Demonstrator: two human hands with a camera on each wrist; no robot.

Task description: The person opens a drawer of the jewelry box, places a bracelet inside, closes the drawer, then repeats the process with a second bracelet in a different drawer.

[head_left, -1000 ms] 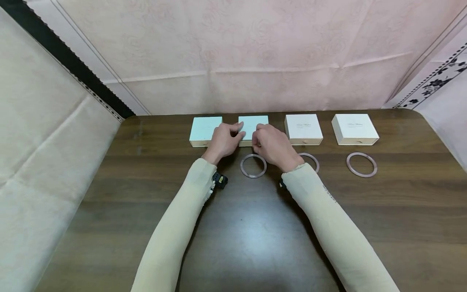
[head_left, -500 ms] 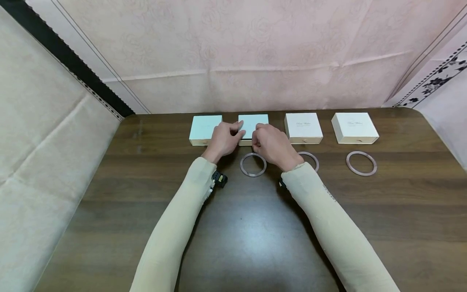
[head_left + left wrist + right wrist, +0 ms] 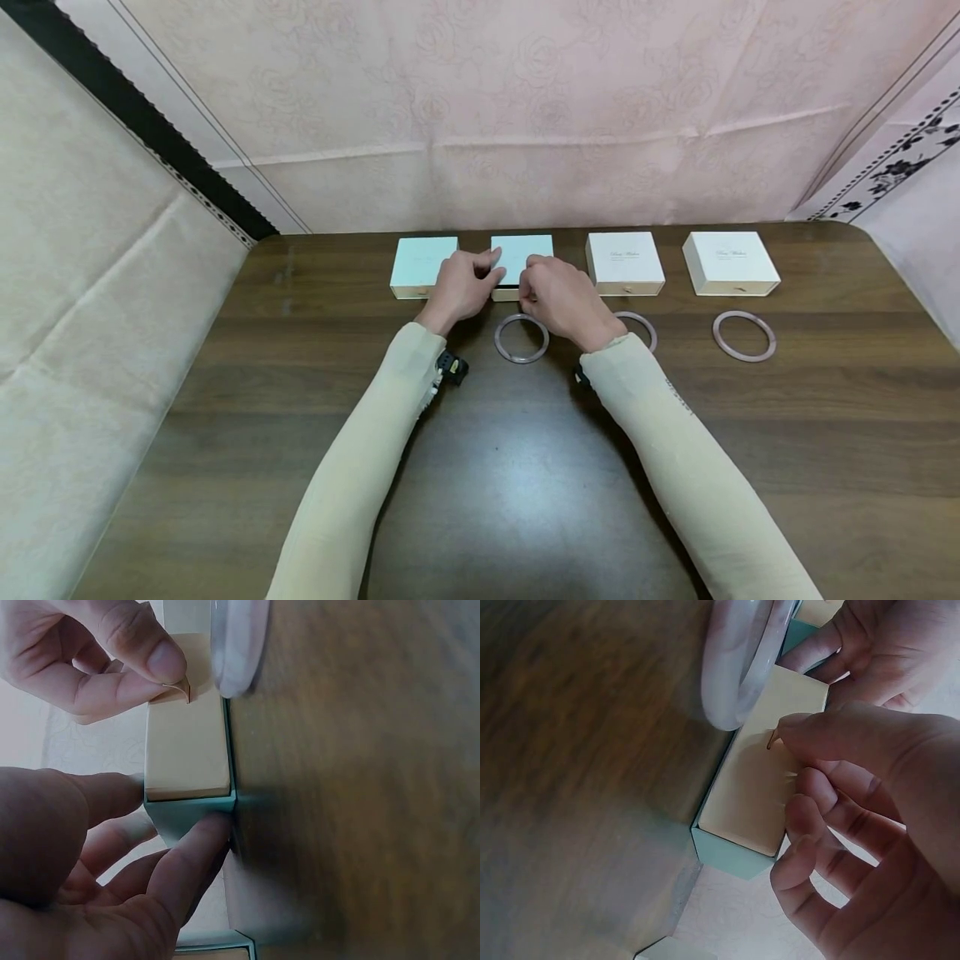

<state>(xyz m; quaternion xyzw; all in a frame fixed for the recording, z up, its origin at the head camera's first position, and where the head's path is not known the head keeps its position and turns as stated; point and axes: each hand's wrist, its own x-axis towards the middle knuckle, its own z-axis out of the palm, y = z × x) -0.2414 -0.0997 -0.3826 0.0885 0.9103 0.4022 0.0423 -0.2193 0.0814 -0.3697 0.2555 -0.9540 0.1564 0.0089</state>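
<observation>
A turquoise drawer box (image 3: 519, 257) with a cream drawer front (image 3: 187, 750) stands at the table's back edge. My left hand (image 3: 461, 287) holds its left end, thumb on one face and fingers along the side. At the drawer front, my right hand (image 3: 564, 298) pinches a small brown pull tab (image 3: 772, 738) between thumb and index finger; its other fingers curl loosely beside the box. Just in front of the box lies a pale lilac bangle (image 3: 521, 360), which also shows close up as a translucent bangle (image 3: 721, 682) in the right wrist view.
Another turquoise box (image 3: 422, 257) is on the left. Two white boxes, one nearer (image 3: 625, 260) and one farther right (image 3: 731, 260), continue the row. A second bangle (image 3: 651, 333) is partly hidden by my right wrist; a third bangle (image 3: 744, 357) lies farther right.
Both hands keep almost the same place. A thin dark line now shows more clearly between the box's turquoise top and its drawer front.
</observation>
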